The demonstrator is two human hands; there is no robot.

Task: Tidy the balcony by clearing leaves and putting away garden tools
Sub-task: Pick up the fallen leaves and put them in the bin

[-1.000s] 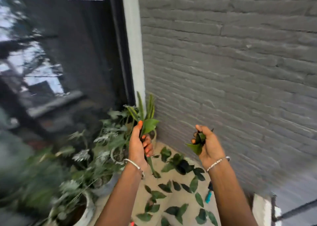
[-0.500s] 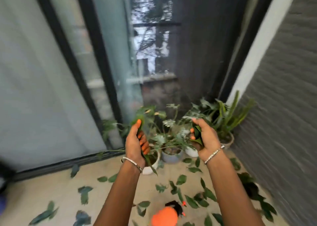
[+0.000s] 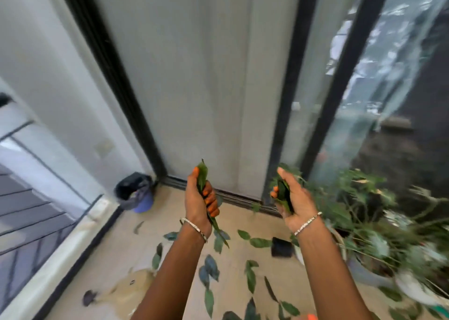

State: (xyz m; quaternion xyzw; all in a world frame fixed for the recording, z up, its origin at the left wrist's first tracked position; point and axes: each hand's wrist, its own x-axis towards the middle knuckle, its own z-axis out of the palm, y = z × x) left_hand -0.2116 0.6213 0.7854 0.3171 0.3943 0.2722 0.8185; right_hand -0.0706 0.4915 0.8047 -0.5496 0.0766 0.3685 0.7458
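Left grip clamps a bunch of leaves; right grip clamps a darker wad. Many loose leaves litter the floor, well apart from the lined bin in the corner. I judge it early: most clearing is left.
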